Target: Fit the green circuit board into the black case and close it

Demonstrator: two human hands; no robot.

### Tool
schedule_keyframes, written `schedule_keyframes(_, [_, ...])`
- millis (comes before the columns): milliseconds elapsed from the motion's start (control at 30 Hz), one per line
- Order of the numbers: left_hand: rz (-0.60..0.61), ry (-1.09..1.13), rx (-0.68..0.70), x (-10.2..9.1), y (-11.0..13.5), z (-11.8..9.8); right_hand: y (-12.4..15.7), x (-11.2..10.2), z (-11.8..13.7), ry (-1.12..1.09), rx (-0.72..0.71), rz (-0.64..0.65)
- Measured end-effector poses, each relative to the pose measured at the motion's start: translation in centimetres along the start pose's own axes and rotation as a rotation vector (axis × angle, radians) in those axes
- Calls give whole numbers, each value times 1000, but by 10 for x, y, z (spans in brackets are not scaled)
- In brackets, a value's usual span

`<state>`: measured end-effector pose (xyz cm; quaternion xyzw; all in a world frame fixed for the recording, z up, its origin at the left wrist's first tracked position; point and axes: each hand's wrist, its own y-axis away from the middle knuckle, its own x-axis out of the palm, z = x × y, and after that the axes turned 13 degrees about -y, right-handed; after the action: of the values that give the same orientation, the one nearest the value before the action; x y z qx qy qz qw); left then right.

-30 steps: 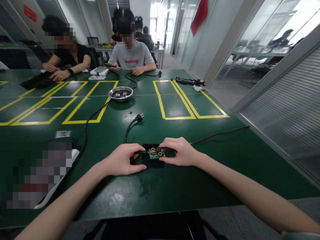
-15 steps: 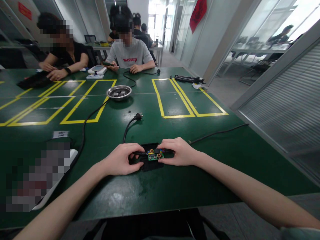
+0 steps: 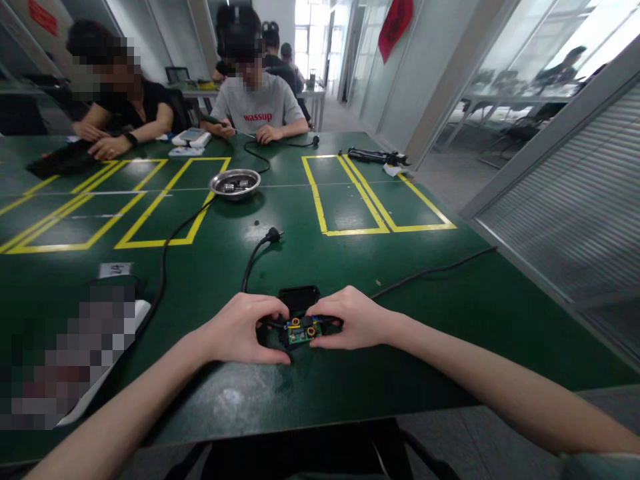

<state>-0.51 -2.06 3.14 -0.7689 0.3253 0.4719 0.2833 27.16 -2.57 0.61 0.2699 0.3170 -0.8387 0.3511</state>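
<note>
A small green circuit board (image 3: 304,331) with copper-coloured coils and coloured wires lies just above the lower half of a black plastic case. My right hand (image 3: 350,320) grips its right side between thumb and fingers, where a black cable (image 3: 407,277) joins. Around the left end curves my left hand (image 3: 250,328), its thumb held well apart from the fingers, close to the other cable's end. That cable runs up to a black plug (image 3: 273,235). Behind the board sits the other black case half (image 3: 299,297), hollow side showing. The left fingertips are partly hidden.
A metal bowl (image 3: 235,185) with small metal parts stands farther back. Yellow tape (image 3: 155,244) marks rectangles on the green table (image 3: 350,380). A blurred-out white-edged object (image 3: 135,320) lies left. A folded black tripod (image 3: 377,157) rests at the back right. Two people sit opposite.
Both hands and the circuit board have moved slightly toward me and down, uncovering more of the rear case half. My left thumb has spread away from its fingers.
</note>
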Motion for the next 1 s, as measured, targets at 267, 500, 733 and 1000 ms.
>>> schedule_keyframes(267, [14,23,-15,1,0,-5,1,-3,-2,7,13,-11])
schedule_keyframes(500, [5,24,-11,1,0,-5,1,-4,3,93,-39,26])
schedule_keyframes(733, [-45,18,35,3,-1,-6,1,-8,8,276,-111,90])
schedule_keyframes(1000, [-30,77,-22,7,-1,-5,-1,-7,11,427,-95,164])
